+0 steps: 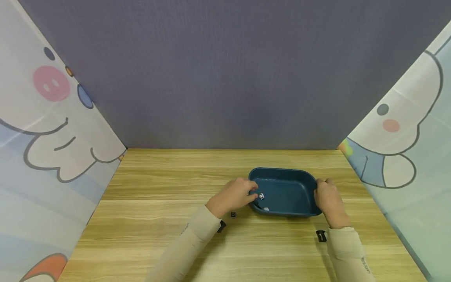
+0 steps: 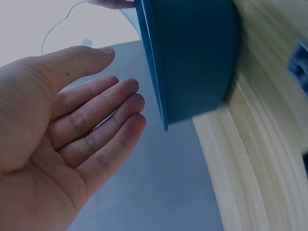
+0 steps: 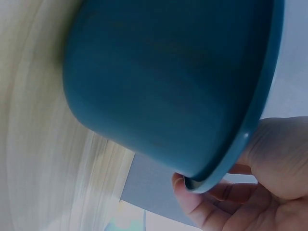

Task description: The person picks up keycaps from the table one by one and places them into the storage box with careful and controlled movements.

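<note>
A dark blue plastic basin (image 1: 285,213), oblong with rounded corners, stands on the wooden table. My right hand (image 1: 329,201) grips its right end, and the right wrist view shows fingers (image 3: 192,204) curled at the rim (image 3: 250,125). At the opposite end, my left hand (image 1: 237,196) hovers by the rim with its fingertips over the edge in the head view. The left wrist view has this hand's fingers (image 2: 106,130) loosely bent, with a gap between them and the basin wall (image 2: 197,62). Inside the basin lie a small silvery-white piece (image 1: 261,196) and a whitish piece (image 1: 266,209).
Left of the basin is a small dark square piece (image 1: 233,214). Black items show beside the left cuff (image 1: 221,226) and the right cuff (image 1: 321,235). A grey panel (image 1: 225,78) closes off the back of the wooden table (image 1: 158,243), and cartoon-printed sheets (image 1: 391,137) flank both sides.
</note>
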Available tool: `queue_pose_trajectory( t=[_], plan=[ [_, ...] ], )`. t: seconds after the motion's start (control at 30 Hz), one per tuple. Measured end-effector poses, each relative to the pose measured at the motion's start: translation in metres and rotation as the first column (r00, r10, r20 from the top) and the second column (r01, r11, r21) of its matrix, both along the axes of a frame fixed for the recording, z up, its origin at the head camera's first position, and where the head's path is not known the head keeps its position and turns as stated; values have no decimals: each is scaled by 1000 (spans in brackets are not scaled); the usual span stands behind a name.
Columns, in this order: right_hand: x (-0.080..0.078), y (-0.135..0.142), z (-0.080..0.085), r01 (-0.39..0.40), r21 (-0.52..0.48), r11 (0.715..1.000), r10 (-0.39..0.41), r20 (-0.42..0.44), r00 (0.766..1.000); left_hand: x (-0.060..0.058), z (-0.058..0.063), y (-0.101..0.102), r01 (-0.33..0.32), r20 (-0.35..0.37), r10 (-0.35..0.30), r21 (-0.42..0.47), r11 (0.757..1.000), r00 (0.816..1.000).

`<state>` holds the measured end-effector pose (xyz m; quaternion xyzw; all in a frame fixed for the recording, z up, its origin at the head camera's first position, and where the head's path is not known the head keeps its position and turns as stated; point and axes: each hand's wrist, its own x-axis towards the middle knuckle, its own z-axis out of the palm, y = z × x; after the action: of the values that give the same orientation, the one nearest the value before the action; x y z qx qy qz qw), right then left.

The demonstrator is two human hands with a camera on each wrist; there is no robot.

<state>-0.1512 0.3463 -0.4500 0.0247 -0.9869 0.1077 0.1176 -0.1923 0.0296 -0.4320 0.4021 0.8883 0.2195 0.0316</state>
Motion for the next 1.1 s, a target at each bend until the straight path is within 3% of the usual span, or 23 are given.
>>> queue_pose_trajectory(
  t=[0.27, 0.5, 0.83, 1.1],
  plan=[
    [1, -1, 1, -8, -2, 1000, 8, 8, 1000, 4, -8, -43, -94, 0, 94, 28, 995, 996],
    [1, -1, 1, -14, -2, 1000, 14, -19, 1000, 15, -12, -84, -188, 15, 188, 5, 982, 982],
    [0, 0, -1, -11, -1, 1000, 11, -3, 1000, 35, -18, -129, -343, 7, 343, 23, 939, 939],
    [-1, 1, -2, -6, -4, 1000, 6, 11, 1000, 55, -25, -148, -395, -42, 394, -9, 919, 918]
  ],
)
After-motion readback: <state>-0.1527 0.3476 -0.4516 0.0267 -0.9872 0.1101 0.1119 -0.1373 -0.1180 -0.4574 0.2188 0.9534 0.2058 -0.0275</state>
